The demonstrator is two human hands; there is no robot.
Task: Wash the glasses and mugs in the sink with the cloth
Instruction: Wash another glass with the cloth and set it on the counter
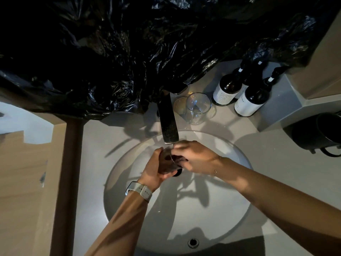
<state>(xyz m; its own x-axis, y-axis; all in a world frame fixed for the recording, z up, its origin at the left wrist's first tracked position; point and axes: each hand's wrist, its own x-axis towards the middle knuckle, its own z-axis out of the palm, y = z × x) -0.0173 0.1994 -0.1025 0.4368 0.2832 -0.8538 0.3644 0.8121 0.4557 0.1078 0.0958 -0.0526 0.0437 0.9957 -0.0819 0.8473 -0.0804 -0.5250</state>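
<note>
Dim bathroom sink (230, 215): left hand (154, 169) grips a glass (168, 159) under the tap (168, 124), right hand (195, 157) fingers curled at its rim, probably best rotating slowly.

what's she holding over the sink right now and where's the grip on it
A clear glass, under the faucet. The left hand wraps round its side; the right hand is at its rim, fingers apparently inside, though blur hides whether they hold a cloth.

Counting around the sink (239, 215): two clear glasses, one (168, 161) held over it and one (198, 108) behind it on the worktop, three dark bottles (227, 89) behind-right, one black mug (321, 134) to the right, one faucet (168, 121).
</note>
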